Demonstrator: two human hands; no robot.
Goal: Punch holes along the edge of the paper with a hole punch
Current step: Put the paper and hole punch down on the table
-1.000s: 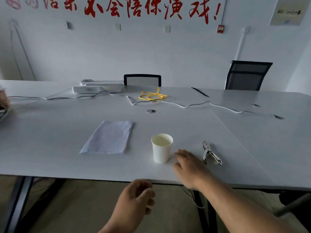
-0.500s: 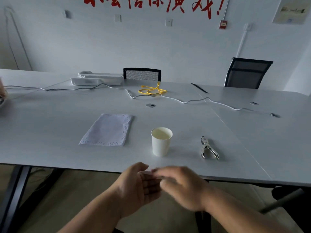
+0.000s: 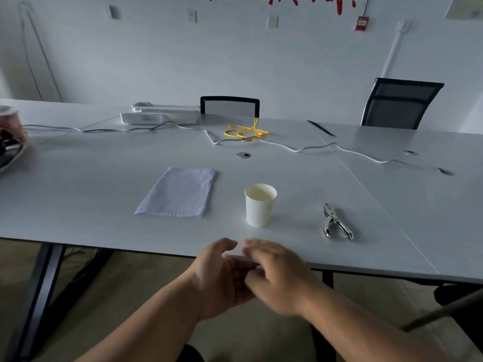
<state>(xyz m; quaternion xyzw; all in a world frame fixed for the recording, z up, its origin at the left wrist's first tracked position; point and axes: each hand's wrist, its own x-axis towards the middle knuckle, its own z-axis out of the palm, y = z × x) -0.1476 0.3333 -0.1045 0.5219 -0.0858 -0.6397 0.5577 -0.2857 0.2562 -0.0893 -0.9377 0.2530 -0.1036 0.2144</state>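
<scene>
A folded white paper (image 3: 179, 192) with rows of punched holes along its near and right edges lies flat on the grey table (image 3: 78, 199). A silver plier-type hole punch (image 3: 335, 223) lies on the table to the right, nobody touching it. My left hand (image 3: 218, 279) is cupped palm-up at the table's near edge. My right hand (image 3: 279, 276) rests over its palm with the fingers brushing across it, blurred. Neither hand holds an object that I can make out.
A white paper cup (image 3: 260, 204) stands between paper and punch. Farther back lie a yellow cable (image 3: 245, 131), a white cord (image 3: 295, 148), a white power strip (image 3: 160, 116) and a round grommet (image 3: 243, 155). Two black chairs (image 3: 400, 104) stand behind the table.
My right hand left the tabletop near the cup and came back to the table edge. My left hand rose, opened palm-up and met it. The view tilted downward.
</scene>
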